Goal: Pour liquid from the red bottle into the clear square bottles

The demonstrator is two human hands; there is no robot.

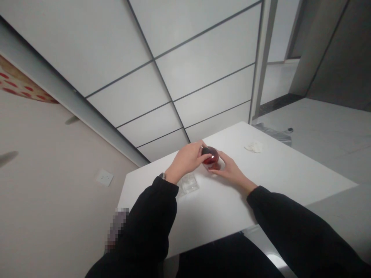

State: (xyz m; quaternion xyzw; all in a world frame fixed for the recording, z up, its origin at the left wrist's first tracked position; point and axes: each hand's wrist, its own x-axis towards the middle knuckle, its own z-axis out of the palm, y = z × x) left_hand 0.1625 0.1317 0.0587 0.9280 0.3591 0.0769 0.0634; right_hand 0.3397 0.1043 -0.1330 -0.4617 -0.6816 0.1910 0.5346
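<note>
Both hands (188, 159) on maybe-glass red bottle (210, 157)

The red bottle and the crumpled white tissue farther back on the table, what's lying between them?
Nothing: in the head view, only bare white table separates the red bottle from the crumpled white tissue. The clear plastic wrapper lies on the bottle's other side, under the left wrist.

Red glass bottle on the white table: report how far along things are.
Done: nothing clearly finished. In hand: left hand grips the dark round cap of the small red glass bottle; right hand steadies its side. Cap is on. Clear plastic wrapper and crumpled white tissue lie untouched.
</note>
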